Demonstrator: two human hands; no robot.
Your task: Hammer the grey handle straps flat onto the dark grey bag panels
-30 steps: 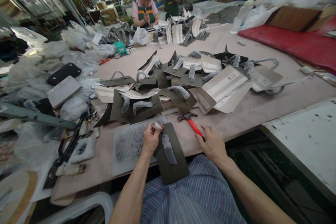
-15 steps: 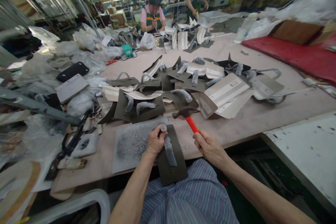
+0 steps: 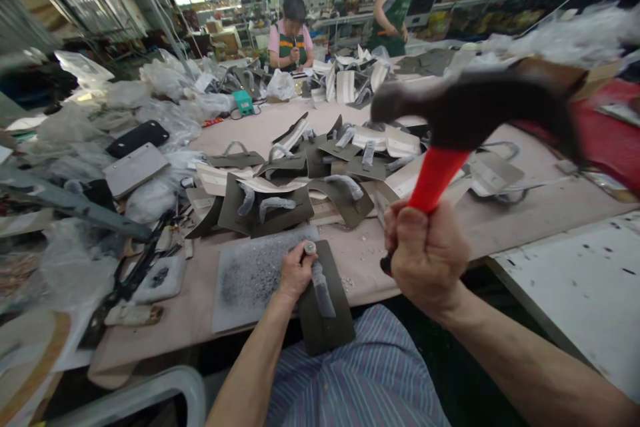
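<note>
In my right hand [image 3: 430, 257] is a claw hammer [image 3: 440, 177] with a red handle, raised high and close to the camera, its dark head blurred. My left hand [image 3: 296, 272] grips a metal punch [image 3: 311, 248] by its shaft, the round end facing up; its lower tip is hidden. Under that hand a dark olive panel [image 3: 337, 300], with a plastic-wrapped handle [image 3: 323, 290] attached, lies partly over the table edge and my lap. Beside it on the left is a grey pad [image 3: 240, 303] marked with dark dents. Small metal bits [image 3: 347, 282] are scattered to the right.
A pile of olive and cream panels with wrapped handles [image 3: 280, 207] covers the table's middle. Clear plastic bags [image 3: 170, 113] heap up on the left, near a teal box [image 3: 243, 101]. Across the table a person [image 3: 291, 37] sits; another person [image 3: 395, 7] stands. A white surface [image 3: 590, 287] is at right.
My right hand has lifted the hammer up and toward the camera, away from the punch. My left hand and the panel have stayed nearly in place. The standing person has shifted right.
</note>
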